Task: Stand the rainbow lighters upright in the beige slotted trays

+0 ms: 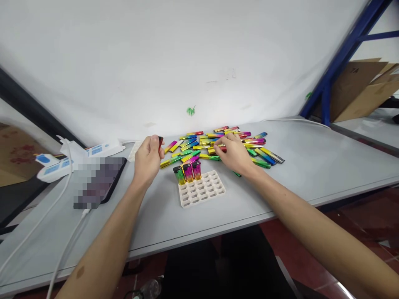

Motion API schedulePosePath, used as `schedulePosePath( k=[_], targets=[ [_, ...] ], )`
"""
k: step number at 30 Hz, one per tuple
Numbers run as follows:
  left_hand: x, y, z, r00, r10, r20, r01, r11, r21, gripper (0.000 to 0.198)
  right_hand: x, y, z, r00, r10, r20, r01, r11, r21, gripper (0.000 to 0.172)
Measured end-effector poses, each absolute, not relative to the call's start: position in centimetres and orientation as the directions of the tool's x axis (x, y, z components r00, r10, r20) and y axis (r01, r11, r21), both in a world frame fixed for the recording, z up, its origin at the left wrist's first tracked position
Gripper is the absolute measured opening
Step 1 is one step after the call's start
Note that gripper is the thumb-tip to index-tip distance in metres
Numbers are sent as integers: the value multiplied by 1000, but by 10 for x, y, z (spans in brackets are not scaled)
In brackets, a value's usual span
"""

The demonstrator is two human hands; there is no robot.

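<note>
A pile of shiny rainbow-coloured lighters [218, 145] lies on the grey table [280, 182] in front of me. A white slotted tray [202, 189] sits near the pile, with three lighters [188, 172] standing upright in its far row. My left hand [149, 158] is closed around a dark red lighter [160, 143], held just left of the pile. My right hand [233, 153] rests on the pile, its fingers pinching a lighter there.
A phone [99, 180] with a white cable lies at the left, beside white power strips [62, 160]. A white wall stands behind the table. A blue metal post [330, 91] and cardboard boxes [364, 89] are at the right.
</note>
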State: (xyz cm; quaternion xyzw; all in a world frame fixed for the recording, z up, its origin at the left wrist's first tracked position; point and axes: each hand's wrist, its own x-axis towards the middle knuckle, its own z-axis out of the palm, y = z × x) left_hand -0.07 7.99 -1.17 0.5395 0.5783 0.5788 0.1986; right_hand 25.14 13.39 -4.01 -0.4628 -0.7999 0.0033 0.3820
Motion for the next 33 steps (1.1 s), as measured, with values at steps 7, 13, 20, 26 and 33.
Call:
schedulePosePath(
  k=[7, 13, 20, 26, 33],
  targets=[
    [-1, 82, -13, -374, 905, 204, 73, -191, 979, 45, 251, 135, -41, -331, 761, 558, 772, 558, -304, 19],
    [-2, 83, -11, -421, 905, 57, -32, -77, 996, 43, 252, 137, -43, -343, 757, 557, 764, 570, -304, 21],
    [-3, 82, -8, -366, 924, 114, -110, -164, 980, 30, 251, 136, -45, -329, 768, 549, 766, 557, -320, 21],
    [0, 81, -9, -320, 940, 116, -109, -158, 981, 41, 251, 135, -45, -314, 791, 525, 804, 515, -297, 23],
    [4, 78, -5, -324, 938, 124, -95, -163, 982, 21, 255, 138, -47, -319, 803, 503, 846, 481, -232, 29]
  ],
)
